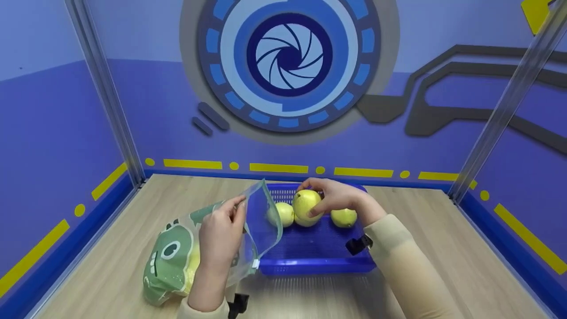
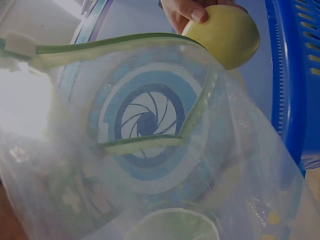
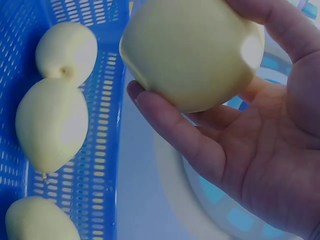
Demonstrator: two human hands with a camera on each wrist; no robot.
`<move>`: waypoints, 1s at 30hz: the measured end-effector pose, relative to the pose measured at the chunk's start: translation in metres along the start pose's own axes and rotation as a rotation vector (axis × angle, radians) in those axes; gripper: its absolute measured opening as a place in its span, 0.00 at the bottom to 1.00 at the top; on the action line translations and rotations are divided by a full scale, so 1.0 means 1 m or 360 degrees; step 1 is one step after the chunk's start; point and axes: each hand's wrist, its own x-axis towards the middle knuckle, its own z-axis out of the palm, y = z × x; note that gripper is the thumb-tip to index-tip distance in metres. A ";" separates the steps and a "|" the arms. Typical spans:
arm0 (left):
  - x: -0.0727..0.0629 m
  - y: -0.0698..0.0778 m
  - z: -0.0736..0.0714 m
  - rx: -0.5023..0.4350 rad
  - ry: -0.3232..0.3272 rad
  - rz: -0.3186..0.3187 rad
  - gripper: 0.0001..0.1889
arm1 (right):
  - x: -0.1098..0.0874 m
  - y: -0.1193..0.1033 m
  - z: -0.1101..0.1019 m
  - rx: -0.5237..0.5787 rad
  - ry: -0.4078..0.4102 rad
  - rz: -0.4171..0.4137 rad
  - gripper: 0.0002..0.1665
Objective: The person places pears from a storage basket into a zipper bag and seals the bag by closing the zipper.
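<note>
My right hand [image 1: 339, 197] grips a yellow-green pear [image 1: 306, 204], fingers and thumb spread round its sides. In the right wrist view this pear [image 3: 192, 55] is held up beyond the basket's rim. My left hand [image 1: 223, 230] pinches the upper edge of a clear zip bag [image 1: 170, 250] printed with a green cartoon animal. The bag's mouth gapes toward the basket, and its green zip strip [image 2: 115, 44] carries a white slider [image 2: 20, 45]. Yellow shows through the bag's bulging lower part. In the left wrist view the held pear [image 2: 225, 36] overlaps the mouth's corner.
A blue plastic basket [image 1: 316, 265] with slotted walls stands on the wood-grain table [image 1: 110, 270]. Inside lie more pears, including one at the right [image 1: 344, 218] and one at the left [image 1: 285, 215]. Blue printed walls [image 1: 150, 110] with metal corner posts enclose the table.
</note>
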 end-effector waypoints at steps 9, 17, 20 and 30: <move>0.001 0.000 0.000 0.0003 -0.0018 -0.0047 0.14 | -0.004 -0.017 0.004 0.0002 0.0018 -0.0104 0.36; 0.002 0.000 0.000 0.0007 0.0005 -0.0010 0.13 | -0.006 -0.028 0.008 -0.0002 0.0044 -0.0236 0.37; 0.002 0.000 -0.001 0.0003 0.0000 -0.0016 0.14 | -0.006 -0.032 0.011 0.0010 0.0049 -0.0297 0.37; 0.001 0.002 -0.001 0.0010 -0.0006 -0.0052 0.14 | -0.009 -0.056 0.026 -0.0008 0.0058 -0.0503 0.40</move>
